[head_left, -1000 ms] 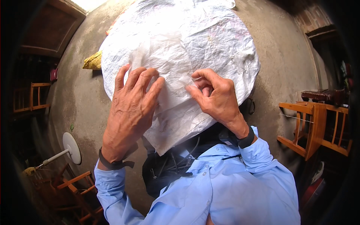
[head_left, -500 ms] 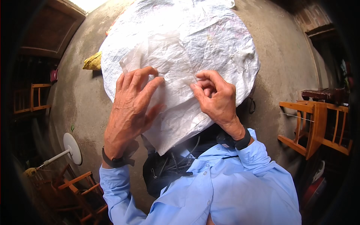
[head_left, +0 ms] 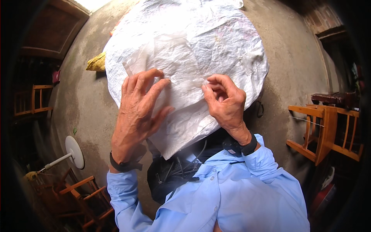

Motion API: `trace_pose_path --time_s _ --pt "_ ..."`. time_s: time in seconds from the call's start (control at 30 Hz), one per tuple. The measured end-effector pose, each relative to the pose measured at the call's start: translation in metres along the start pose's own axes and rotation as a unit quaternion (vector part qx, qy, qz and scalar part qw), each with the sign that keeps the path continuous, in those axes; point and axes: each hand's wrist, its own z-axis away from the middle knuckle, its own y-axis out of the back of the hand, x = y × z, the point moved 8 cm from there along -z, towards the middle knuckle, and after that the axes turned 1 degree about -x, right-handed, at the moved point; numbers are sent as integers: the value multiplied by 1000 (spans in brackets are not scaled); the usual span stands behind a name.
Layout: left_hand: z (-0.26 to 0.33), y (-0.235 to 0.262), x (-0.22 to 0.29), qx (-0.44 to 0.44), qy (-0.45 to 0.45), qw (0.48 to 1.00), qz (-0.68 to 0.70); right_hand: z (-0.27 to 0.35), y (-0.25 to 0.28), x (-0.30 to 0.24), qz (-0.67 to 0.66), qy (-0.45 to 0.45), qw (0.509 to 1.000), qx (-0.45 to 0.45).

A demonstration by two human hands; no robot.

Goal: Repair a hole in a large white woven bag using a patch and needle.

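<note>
A thin, wrinkled, translucent white sheet (head_left: 176, 52) lies over a round surface covered with white woven plastic cloth (head_left: 235, 42). My left hand (head_left: 139, 104) rests on the sheet's left part, its fingers bent but spread apart. At the sheet's right edge, my right hand (head_left: 228, 98) pinches thumb and forefinger together on what looks like a bit of that edge. The other fingers of this hand curl inward. Toward me, a pale corner (head_left: 167, 149) hangs past the near rim of the round surface; whether it belongs to the sheet or the cloth I cannot tell.
A black bag (head_left: 160, 181) with cords sits between me and the round surface. Wooden chairs stand at the right (head_left: 324, 131) and lower left (head_left: 83, 197). A white round disc on a pole (head_left: 74, 152) is at the left. Something yellow (head_left: 96, 62) pokes out beyond the cloth's left rim.
My right hand has shifted slightly to the right, its finger and thumb still pinched. My left hand has slid a little to the right as well, staying spread.
</note>
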Motion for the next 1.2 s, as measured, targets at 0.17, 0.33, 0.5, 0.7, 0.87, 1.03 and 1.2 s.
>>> trace_pose_path --time_s 0.17,0.33,0.5,0.7,0.87,1.03,1.2 --pt "2 0 0 19 0 1000 1 0 -3 4 -7 6 1000 6" --pt "4 -5 -1 33 0 999 -14 -3 -4 1 31 22 999 4" --pt "8 -11 0 59 4 998 -33 -4 0 -11 112 85 990 16" --pt "14 -25 17 43 -127 985 -108 0 -5 -31 187 244 951 21" --pt "11 -30 12 19 -114 990 -87 12 -21 -45 138 259 956 -2" --pt "12 -31 6 29 -100 992 -76 8 -17 -28 140 192 971 -33" --pt "19 -30 0 33 -96 991 -83 -1 0 -9 141 99 984 -53"
